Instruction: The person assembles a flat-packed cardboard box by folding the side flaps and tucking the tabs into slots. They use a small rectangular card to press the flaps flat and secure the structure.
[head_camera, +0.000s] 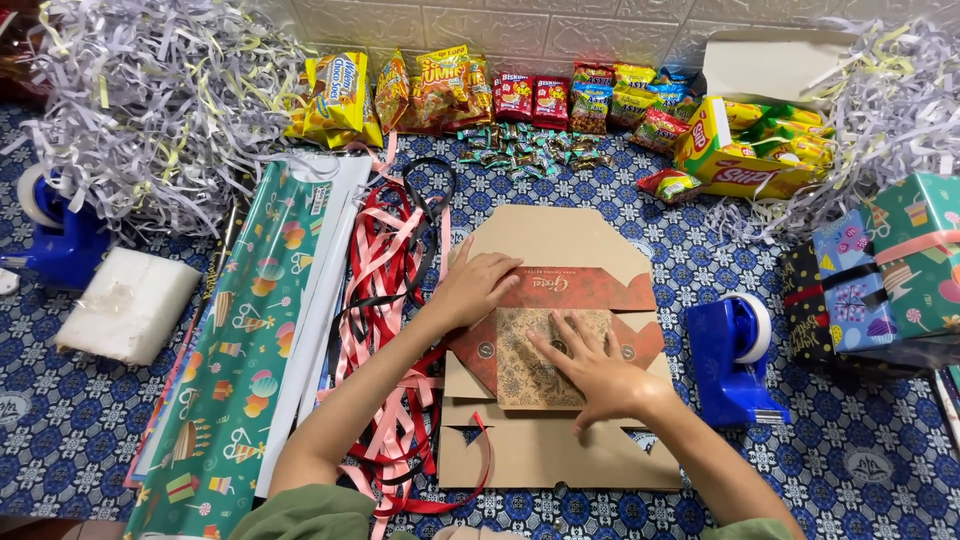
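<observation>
Blue patterned cloth covers the counter (880, 460), with a pale brick wall along the top edge. Dead centre lies a flattened brown cardboard box (560, 440), long axis running top to bottom of the frame, its pointed flap aimed at the wall. On it sits a red and tan printed panel (545, 350). Left hand (478, 288) lies flat on the panel's upper left edge, grip released; right hand (600, 372) presses down with fingers spread, also gripping nothing. Yellow and red snack packets (450, 88) line the upper middle, a yellow carton (740, 165) sits upper right. Blue tape dispenser (735, 360) just right of the box, ribbons (385, 290) left.
</observation>
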